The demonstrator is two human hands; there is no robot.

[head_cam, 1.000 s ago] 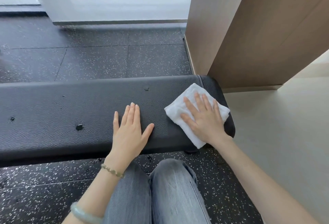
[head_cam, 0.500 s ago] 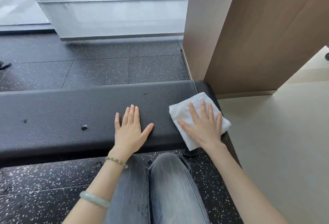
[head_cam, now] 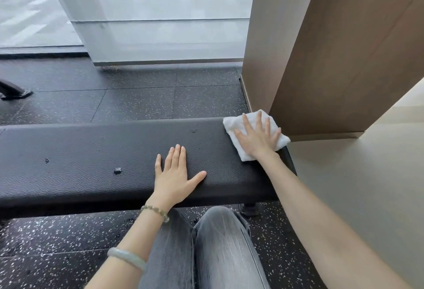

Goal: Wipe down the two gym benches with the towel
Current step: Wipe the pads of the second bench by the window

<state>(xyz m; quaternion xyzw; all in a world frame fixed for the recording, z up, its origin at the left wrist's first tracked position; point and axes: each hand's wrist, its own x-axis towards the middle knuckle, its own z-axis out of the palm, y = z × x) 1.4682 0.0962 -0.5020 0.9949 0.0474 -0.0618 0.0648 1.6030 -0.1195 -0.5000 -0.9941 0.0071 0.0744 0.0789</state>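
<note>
A long black padded gym bench (head_cam: 91, 158) runs across the view from the left edge to the right of centre. Its cover has a few small tears. A folded white towel (head_cam: 231, 125) lies on the bench's far right end. My right hand (head_cam: 258, 137) presses flat on the towel with fingers spread. My left hand (head_cam: 174, 174) rests flat on the bench pad near its front edge, fingers straight, left of the towel. Only one bench is in view.
A brown wooden column (head_cam: 332, 59) stands right behind the bench's right end, close to the towel. Beige floor (head_cam: 355, 185) lies to the right, black speckled rubber floor (head_cam: 137, 103) beyond the bench. My knees (head_cam: 206, 254) are below the bench. A dark equipment foot (head_cam: 13, 91) sits far left.
My right hand has slid the towel away from me, from the front of the bench's right end to its far corner. The left hand has stayed in place.
</note>
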